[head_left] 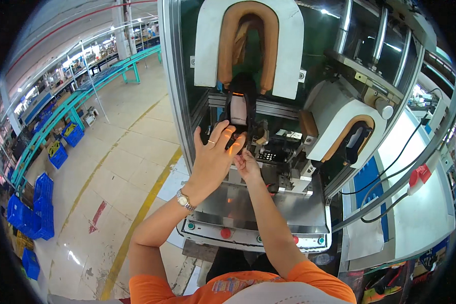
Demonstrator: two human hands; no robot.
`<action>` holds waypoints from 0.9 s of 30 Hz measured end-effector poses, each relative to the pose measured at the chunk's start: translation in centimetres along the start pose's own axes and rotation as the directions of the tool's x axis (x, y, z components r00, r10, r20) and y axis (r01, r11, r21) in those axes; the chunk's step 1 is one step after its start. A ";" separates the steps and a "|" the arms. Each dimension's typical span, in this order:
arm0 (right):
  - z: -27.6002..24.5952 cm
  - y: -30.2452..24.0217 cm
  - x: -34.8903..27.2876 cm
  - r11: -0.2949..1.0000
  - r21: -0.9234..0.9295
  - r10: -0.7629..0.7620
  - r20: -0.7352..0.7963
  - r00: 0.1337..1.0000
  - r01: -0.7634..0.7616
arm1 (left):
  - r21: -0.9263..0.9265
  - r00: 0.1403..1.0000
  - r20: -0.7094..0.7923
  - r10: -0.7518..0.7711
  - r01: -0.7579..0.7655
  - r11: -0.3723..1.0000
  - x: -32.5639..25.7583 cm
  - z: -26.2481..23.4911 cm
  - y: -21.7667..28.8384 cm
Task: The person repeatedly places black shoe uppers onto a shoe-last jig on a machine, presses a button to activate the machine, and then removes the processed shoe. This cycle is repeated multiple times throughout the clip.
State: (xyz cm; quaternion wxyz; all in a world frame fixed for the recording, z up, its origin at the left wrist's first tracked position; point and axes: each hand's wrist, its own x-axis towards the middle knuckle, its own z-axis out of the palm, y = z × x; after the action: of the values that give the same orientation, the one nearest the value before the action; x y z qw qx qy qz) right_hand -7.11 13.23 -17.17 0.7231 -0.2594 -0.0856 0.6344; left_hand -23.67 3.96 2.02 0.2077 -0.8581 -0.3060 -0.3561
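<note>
A black shoe upper (244,83) with a pale inside sits on the machine, below a white U-shaped clamp pad (207,50) lined in brown. My left hand (210,159), a watch on its wrist, curls its fingers over the near end of the upper. Thin orange light lines fall across those fingers. Close beside it, my right hand (247,166) has its fingertips pinched together at the near end of the upper. What lies between them is too small to make out.
A second white clamp pad (334,131) at the right holds another dark shoe piece (357,143). Red and green buttons line the machine's front panel (248,238). Blue crates (43,202) and a green conveyor frame (66,111) stand at the left. A cable hangs at the right.
</note>
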 end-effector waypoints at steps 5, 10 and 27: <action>-0.2 1.0 0.5 1.000 0.018 -0.014 0.067 0.998 0.012 | -0.015 1.000 0.007 0.001 -0.001 1.000 -0.2 -0.2 -0.6; 0.0 0.6 0.1 1.000 0.023 -0.004 0.075 0.997 0.002 | -0.031 0.999 0.046 -0.020 0.021 0.999 -0.1 -0.2 -0.5; -0.9 0.4 0.5 0.999 0.025 0.032 0.195 0.980 -0.037 | -0.081 0.980 0.018 -0.200 0.200 0.976 0.2 0.8 2.4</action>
State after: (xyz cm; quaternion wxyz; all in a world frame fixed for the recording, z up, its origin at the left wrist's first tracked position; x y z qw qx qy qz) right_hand -6.98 13.54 -18.24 0.7037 -0.1873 -0.1422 0.6704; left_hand -21.54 2.72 1.34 0.1337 -0.8325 -0.3769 -0.3835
